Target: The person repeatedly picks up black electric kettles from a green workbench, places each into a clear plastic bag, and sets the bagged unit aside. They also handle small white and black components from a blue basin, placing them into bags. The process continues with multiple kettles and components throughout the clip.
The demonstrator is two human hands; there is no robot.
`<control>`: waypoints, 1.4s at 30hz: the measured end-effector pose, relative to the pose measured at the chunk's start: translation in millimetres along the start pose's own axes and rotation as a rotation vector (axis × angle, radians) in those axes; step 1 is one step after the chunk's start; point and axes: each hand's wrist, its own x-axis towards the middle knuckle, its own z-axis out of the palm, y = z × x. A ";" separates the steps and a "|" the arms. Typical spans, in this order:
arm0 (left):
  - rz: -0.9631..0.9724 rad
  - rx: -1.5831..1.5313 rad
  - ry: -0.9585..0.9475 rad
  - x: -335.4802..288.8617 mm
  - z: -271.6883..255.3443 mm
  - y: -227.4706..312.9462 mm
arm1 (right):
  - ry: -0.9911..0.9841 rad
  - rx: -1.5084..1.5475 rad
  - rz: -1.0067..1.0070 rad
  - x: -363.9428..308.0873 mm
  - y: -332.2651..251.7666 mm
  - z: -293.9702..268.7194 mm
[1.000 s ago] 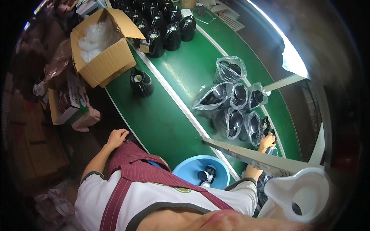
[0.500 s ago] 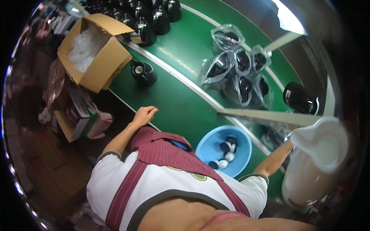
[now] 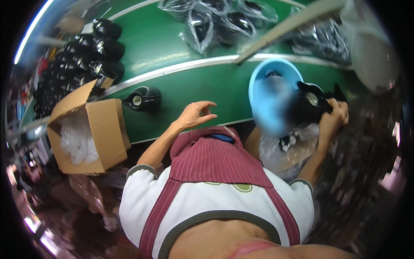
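My right hand (image 3: 334,116) grips a black vacuum jug (image 3: 304,108) at its handle, holding it tilted with the round opening facing me. The jug is beside a light blue basin (image 3: 256,84) and overlaps its right side; a blur hides most of the basin's inside. Over the near edge of the green table (image 3: 185,88), my left hand (image 3: 196,115) is empty, its thumb and fingers apart. Farther left on the table, a second black jug (image 3: 151,97) also shows its round opening.
An open cardboard box (image 3: 108,134) with clear plastic bags (image 3: 77,140) stands at the left. Behind it are several black jugs (image 3: 108,49). Jugs in clear bags (image 3: 200,28) lie at the back. A slanted pale bar (image 3: 289,26) crosses above; a whitish pitcher (image 3: 371,56) is upper right.
The view has swung right. My right hand, earlier partly hidden behind the white pitcher, now holds a black jug beside the basin. My left hand's fingers have spread from a loose curl.
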 end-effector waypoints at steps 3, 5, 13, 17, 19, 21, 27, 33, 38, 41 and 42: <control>0.234 -0.105 -0.004 -11.3 4.3 48.4 | 0.001 0.212 -0.004 -37.2 -79.0 -16.2; 0.311 -0.111 -0.003 -20.1 2.2 74.1 | 0.027 0.443 -0.014 -65.2 -129.6 4.1; 0.117 -0.046 0.420 2.8 -9.7 -54.9 | -0.025 0.764 -0.013 -100.8 -280.8 156.9; 0.021 0.013 0.502 25.8 -15.4 -76.9 | -0.004 0.597 -0.069 -88.6 -310.4 206.9; 0.097 -0.026 0.550 31.5 -7.6 -88.3 | -0.016 0.552 -0.136 -83.4 -310.4 221.0; 0.205 0.069 0.635 25.1 -10.6 -99.2 | -0.106 0.813 -0.293 -75.2 -287.4 190.1; 0.123 0.124 0.643 6.0 -0.2 -74.4 | -0.021 0.652 0.798 -123.4 -124.6 295.2; 0.015 -0.038 0.598 9.1 -0.9 -77.8 | -0.298 0.468 0.771 -133.1 -58.7 389.2; 0.006 0.313 0.586 5.0 -16.3 -37.2 | -0.170 0.645 0.634 -140.6 -64.0 342.0; 0.032 0.385 0.584 2.0 -13.0 -27.6 | -0.330 1.433 0.555 -98.8 -125.6 203.5; 0.050 0.367 0.573 1.9 -13.1 -24.2 | -0.471 1.415 0.363 -85.1 -146.5 162.6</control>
